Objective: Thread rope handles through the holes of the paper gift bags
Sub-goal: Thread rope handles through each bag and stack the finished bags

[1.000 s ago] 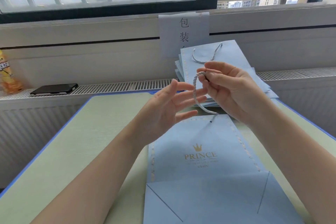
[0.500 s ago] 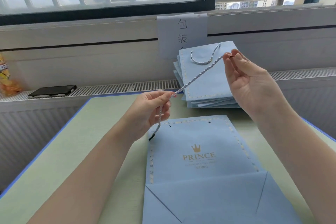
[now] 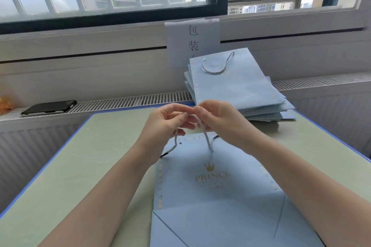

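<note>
A light blue paper gift bag (image 3: 216,190) printed PRINCE lies flat on the green table (image 3: 84,166) in front of me. A small hole (image 3: 180,143) shows near its top left corner. My left hand (image 3: 166,124) and my right hand (image 3: 220,120) meet just above the bag's top edge, and both pinch a twisted grey-white rope (image 3: 206,138). One end of the rope hangs from the left hand down to a dark tip by the bag's left edge. Another stretch drops from the right hand onto the bag.
A stack of several blue bags (image 3: 236,88) leans on the sill behind, the top one with a rope handle fitted. A black phone (image 3: 49,106) lies on the radiator grille at left. A paper sign (image 3: 192,38) hangs under the window.
The hands had the rope stretched taut between them, right hand raised. Now they have come together low over the bag's top edge, and the rope hangs bent in slack strands.
</note>
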